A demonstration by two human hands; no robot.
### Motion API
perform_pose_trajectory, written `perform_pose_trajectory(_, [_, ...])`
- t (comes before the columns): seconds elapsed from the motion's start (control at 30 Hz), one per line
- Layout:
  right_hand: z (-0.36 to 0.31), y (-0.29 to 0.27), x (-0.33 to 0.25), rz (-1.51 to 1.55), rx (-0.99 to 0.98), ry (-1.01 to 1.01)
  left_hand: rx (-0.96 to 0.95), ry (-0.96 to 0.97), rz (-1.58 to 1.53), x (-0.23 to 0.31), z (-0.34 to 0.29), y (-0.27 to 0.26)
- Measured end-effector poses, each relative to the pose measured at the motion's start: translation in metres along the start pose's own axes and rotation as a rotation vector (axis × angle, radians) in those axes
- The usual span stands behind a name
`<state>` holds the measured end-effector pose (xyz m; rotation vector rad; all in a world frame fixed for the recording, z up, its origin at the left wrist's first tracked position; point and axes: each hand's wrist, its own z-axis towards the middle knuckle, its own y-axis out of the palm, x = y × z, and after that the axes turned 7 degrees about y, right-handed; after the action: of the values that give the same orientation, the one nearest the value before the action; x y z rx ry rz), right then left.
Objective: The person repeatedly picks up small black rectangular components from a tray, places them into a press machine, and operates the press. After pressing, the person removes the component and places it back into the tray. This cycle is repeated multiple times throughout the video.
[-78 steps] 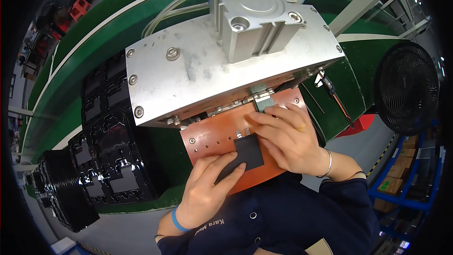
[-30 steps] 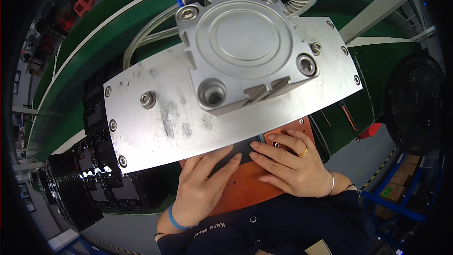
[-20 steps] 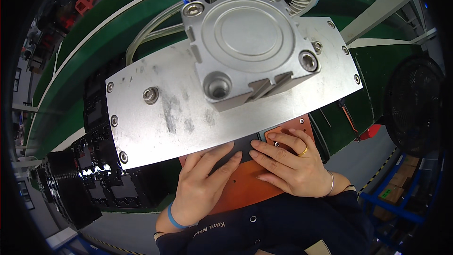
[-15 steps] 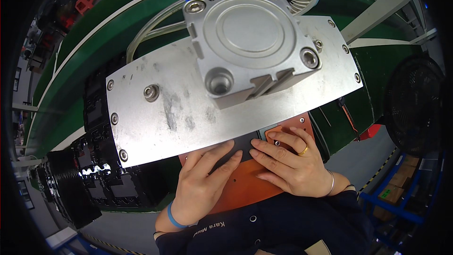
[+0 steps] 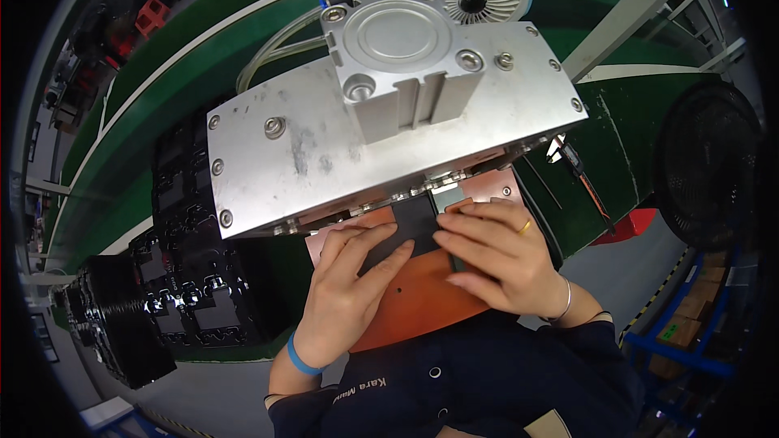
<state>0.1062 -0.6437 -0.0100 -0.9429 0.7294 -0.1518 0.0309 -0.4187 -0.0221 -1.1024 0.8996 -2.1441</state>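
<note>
A dark grey flat piece (image 5: 415,219) lies on the orange plate (image 5: 406,308) of a press fixture, at the front edge of the silver press head (image 5: 324,170). My left hand (image 5: 345,284) rests on the piece's left part, fingers stretched and thumb apart, covering some of it. My right hand (image 5: 507,264) lies at its right edge, fingertips touching near it and over a small orange block (image 5: 458,205) that they partly hide. Both hands are open, with fingers laid out rather than wrapped. What lies under the palms is hidden.
An air cylinder (image 5: 398,57) with tubing tops the press. Shiny black trays (image 5: 199,300) are stacked at left. A caliper (image 5: 572,158) lies on the green mat at right. A white fan (image 5: 473,2) stands behind, a black fan (image 5: 710,170) at far right.
The view has shifted, so the press looks farther away and its underside fittings show. More of the grey piece is visible. My right fingers have shifted slightly; my left hand stays on the piece.
</note>
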Motion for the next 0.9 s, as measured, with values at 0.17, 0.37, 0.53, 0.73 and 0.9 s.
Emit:
perform_pose_trajectory(0.17, [-0.002, -0.005, 0.004, 0.348, 0.145, 0.290, 0.009, 0.074, 0.100, 0.012, -0.003, -0.009])
perform_pose_trajectory(0.37, [0.018, -0.015, -0.006, 0.784, -0.285, 0.567, 0.049, 0.234, 0.239, 0.036, -0.011, -0.016])
perform_pose_trajectory(0.53, [0.010, -0.016, -0.009, 0.614, -0.147, 0.140, 0.240, 0.062, -0.110, 0.018, -0.018, -0.026])
perform_pose_trajectory(0.73, [-0.004, -0.012, -0.018, 0.423, -0.073, -0.322, -0.288, -0.512, -1.284, 0.022, -0.010, -0.031])
perform_pose_trajectory(0.9, [-0.013, -0.041, 0.027, 0.103, 0.237, 0.007, 0.031, -0.614, -1.399, 0.006, -0.023, -0.026])
